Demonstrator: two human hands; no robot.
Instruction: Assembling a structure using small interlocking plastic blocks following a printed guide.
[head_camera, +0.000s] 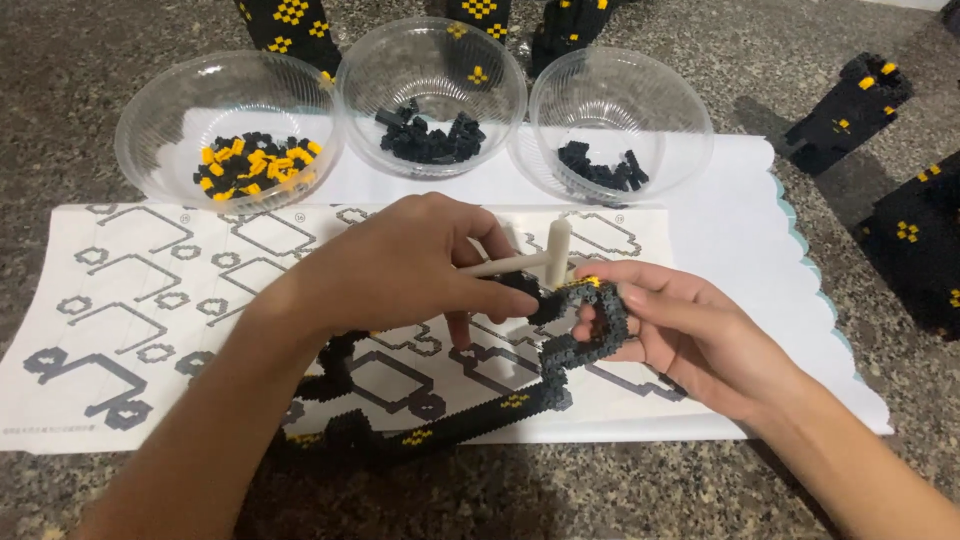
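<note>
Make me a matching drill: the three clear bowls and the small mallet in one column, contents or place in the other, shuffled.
1. left bowl
2. middle bowl
3. right bowl
4. white mallet

a. small heap of black bricks, at one side
b. held in the left hand
c. yellow and black bricks
d. black bricks heaped in the centre

Pairs: 1-c, 2-d, 3-a, 4-b
</note>
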